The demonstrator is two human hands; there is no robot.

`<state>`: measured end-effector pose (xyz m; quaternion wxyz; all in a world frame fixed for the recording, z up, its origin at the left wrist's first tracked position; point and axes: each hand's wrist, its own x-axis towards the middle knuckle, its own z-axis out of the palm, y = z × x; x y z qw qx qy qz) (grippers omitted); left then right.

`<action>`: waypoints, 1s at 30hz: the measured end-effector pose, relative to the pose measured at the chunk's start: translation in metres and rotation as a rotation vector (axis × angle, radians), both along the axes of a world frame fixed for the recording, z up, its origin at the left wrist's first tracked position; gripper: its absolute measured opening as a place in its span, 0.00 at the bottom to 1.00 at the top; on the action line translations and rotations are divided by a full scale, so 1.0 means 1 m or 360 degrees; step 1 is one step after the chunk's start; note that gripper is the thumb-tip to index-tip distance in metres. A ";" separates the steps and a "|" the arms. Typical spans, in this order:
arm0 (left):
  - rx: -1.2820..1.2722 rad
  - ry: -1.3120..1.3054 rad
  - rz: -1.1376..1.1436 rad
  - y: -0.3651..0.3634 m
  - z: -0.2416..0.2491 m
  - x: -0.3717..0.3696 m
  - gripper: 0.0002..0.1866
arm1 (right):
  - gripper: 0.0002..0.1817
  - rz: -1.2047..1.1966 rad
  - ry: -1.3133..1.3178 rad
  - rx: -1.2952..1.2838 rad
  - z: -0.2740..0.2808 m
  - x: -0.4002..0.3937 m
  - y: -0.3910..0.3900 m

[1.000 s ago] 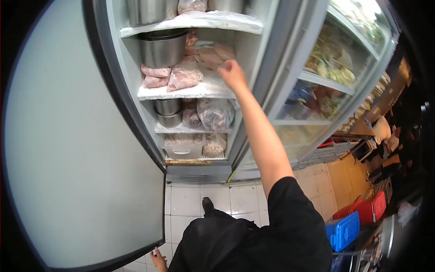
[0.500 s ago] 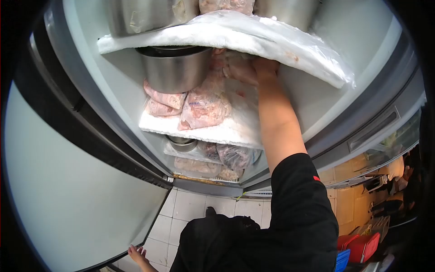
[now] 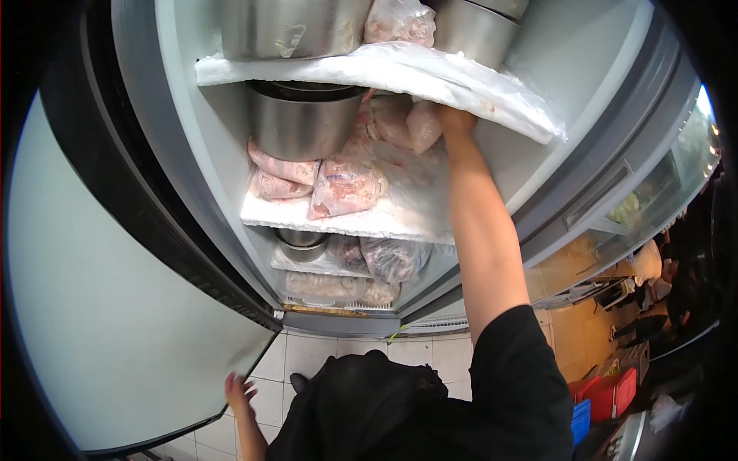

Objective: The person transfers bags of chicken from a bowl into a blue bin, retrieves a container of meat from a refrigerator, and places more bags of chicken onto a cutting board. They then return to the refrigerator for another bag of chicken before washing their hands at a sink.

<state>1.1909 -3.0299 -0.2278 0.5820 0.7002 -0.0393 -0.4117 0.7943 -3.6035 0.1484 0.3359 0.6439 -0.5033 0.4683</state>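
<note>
Inside an upright freezer, my right hand [image 3: 455, 121] reaches in under the frosted upper shelf [image 3: 323, 71], beside a bag of pale frozen meat [image 3: 423, 125]. Its fingers are hidden behind the bag and the shelf, so its grip does not show. To the left of it a steel pot [image 3: 304, 123] rests above bagged pink meat [image 3: 284, 165], and another meat bag [image 3: 347, 187] lies at the front of the middle shelf [image 3: 354, 223]. My left hand [image 3: 240, 390] is low at the left, at the edge of the opened freezer door [image 3: 138, 307], fingers apart and holding nothing.
Large steel pots [image 3: 292, 29] and a meat bag [image 3: 400, 23] stand on the top shelf. Lower down are a small steel container [image 3: 301, 246] and dark bagged food [image 3: 393, 260]. Red bins [image 3: 615, 393] and a blue one [image 3: 581, 421] are at the lower right, with people beyond.
The view has shifted, showing more of the top shelf. The pale meat bag beside my right hand now shows more fully. My left hand has risen along the door's edge.
</note>
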 end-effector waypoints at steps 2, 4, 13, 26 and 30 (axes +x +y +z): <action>-0.0103 0.0028 -0.0364 -0.047 0.028 -0.023 0.22 | 0.29 -0.0004 0.0002 -0.0066 0.005 0.003 0.022; -0.0317 0.0078 -0.0741 -0.095 0.068 -0.039 0.20 | 0.25 0.0219 -0.0396 0.0318 0.007 0.012 0.080; -0.1560 0.0935 -0.1419 -0.200 0.261 -0.132 0.32 | 0.10 0.1185 -0.1130 0.1168 -0.028 0.099 0.316; -0.1448 0.1172 -0.0590 -0.177 0.216 -0.079 0.25 | 0.26 0.0348 -0.0092 0.1326 -0.018 0.070 0.102; -0.1309 0.1076 -0.0579 -0.146 0.185 -0.058 0.24 | 0.33 -0.0179 0.0351 0.1560 -0.029 0.090 0.005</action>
